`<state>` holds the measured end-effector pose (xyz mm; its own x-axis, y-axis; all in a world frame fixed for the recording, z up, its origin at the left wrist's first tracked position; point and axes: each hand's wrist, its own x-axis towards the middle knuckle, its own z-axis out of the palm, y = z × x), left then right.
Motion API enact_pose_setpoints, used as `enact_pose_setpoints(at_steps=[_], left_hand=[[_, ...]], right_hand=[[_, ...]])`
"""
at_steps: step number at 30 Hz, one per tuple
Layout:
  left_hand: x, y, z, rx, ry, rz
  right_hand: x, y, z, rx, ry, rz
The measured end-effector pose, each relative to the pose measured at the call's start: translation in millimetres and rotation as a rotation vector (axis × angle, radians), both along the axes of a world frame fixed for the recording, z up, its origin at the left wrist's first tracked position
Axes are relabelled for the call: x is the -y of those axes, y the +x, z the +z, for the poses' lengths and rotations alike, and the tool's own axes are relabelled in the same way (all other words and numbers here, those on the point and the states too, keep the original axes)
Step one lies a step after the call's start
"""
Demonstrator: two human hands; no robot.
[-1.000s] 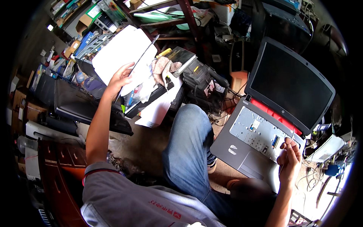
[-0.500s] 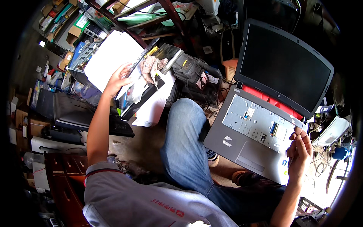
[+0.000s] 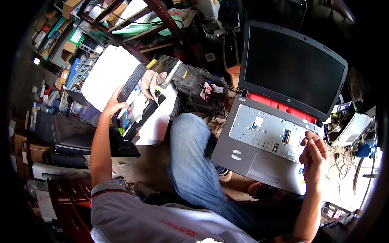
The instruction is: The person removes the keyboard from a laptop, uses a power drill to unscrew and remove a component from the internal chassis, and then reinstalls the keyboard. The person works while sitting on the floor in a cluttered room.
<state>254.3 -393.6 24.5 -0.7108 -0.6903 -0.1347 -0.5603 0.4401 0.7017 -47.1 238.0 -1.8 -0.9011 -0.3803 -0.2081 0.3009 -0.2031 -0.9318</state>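
My left hand [image 3: 113, 104] grips the lower end of a black laptop keyboard [image 3: 131, 83], which is tilted on edge over the things at the left. An open laptop [image 3: 227, 152] rests over my leg on the right. Its dark screen [image 3: 293, 69] stands raised, and its keyboard bay shows a bare metal plate [image 3: 265, 131] with ribbon connectors. At the right end of that bay, my right hand [image 3: 314, 156] has thumb and fingers pinched together. A thin sliver shows above the fingertips, too small to name.
Left of my knee, a pinkish cloth [image 3: 152, 83] and clear plastic bags lie on a black case beside white sheets [image 3: 105, 75]. Beyond my knee stands a black tool case [image 3: 196, 83]. A closed dark laptop [image 3: 77, 127] lies at far left. Cables [image 3: 344, 160] tangle at right.
My left hand has lifted and turned the keyboard so its keys now face me, its edge showing before. The whole view has shifted slightly left. My right hand stays pinched by the laptop.
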Motion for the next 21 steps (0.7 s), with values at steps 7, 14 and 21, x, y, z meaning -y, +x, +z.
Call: enact_pose_setpoints(at_steps=[7,14,21], left_hand=[[-6.9,-1.1,-2.1,-0.015,0.133,0.080],[14.0,14.4,-12.0,0.029,-0.084,-0.001],[23.2,13.6,-33.2,0.028,-0.035,-0.041]], right_hand=[[-2.2,2.5,-0.4,-0.019,0.029,-0.011],[2.6,4.4,11.6,-0.020,0.155,-0.028],[-22.6,-14.3,16.5,-0.151,0.036,-0.144]])
